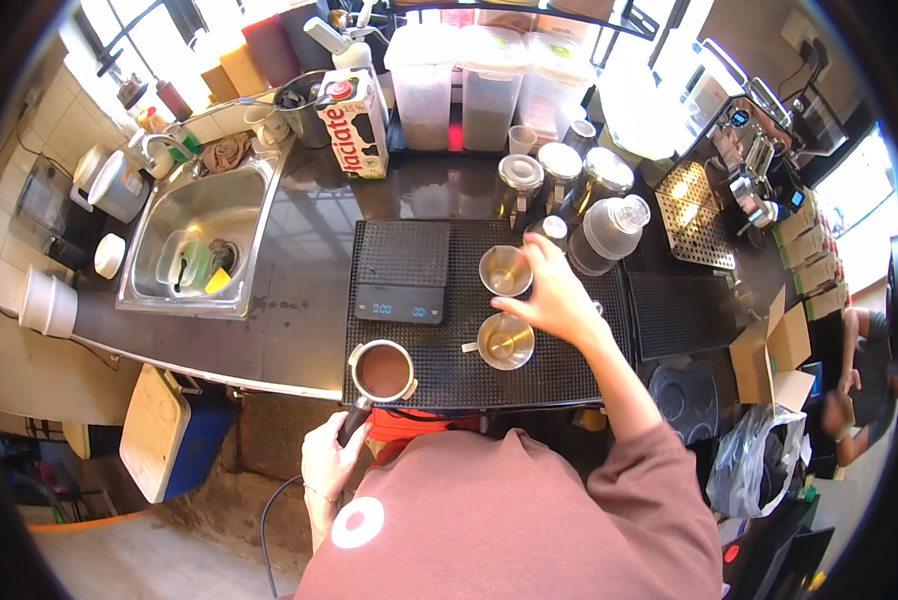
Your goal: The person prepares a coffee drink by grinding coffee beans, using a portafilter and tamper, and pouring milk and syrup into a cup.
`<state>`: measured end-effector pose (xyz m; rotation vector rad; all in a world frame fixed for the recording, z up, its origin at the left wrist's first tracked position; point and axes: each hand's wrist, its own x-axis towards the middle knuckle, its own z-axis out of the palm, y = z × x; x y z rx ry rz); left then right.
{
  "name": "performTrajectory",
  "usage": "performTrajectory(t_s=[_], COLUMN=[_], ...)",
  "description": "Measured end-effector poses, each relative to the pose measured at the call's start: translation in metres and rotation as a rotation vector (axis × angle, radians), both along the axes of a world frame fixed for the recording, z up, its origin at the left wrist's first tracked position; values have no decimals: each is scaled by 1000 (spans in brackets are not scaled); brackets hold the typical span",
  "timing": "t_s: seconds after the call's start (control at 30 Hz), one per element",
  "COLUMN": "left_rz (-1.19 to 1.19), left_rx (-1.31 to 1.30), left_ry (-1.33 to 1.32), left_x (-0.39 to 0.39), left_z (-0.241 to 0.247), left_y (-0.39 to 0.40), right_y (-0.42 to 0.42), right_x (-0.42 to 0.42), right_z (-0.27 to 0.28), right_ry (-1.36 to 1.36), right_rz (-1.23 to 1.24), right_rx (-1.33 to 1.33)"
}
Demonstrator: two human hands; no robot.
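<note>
My left hand (330, 456) grips the black handle of a portafilter (383, 371), whose basket is filled with brown coffee grounds and sits at the front edge of a black rubber bar mat (449, 352). My right hand (557, 292) reaches over the mat with thumb and fingers spread around the right side of a metal cup (503, 271); whether they touch it is unclear. A second metal cup (506, 342) with a handle stands just nearer to me. To the left of the cups lies a black digital scale (402, 271) with a lit display.
Lidded metal canisters (521, 176) and a stacked plastic shaker (608, 234) stand behind my right hand. A milk carton (353, 127) is at the back, a steel sink (193, 240) left, an espresso machine (749, 165) right. Another person's arm (854, 352) shows at far right.
</note>
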<state>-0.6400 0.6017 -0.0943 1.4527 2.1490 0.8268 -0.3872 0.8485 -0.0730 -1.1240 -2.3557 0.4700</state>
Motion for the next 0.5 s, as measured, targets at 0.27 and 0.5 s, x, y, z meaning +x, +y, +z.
performTrajectory(t_s=[0.27, 0.5], left_rz=[33, -12], left_rx=[19, 36], left_ry=[-18, 13], left_x=[4, -8], left_z=[-3, -10], left_y=[0, 4], right_y=[33, 82], right_x=[-24, 22], right_z=[34, 70], right_ry=[-198, -208], right_rz=[-82, -181], right_rx=[-183, -155])
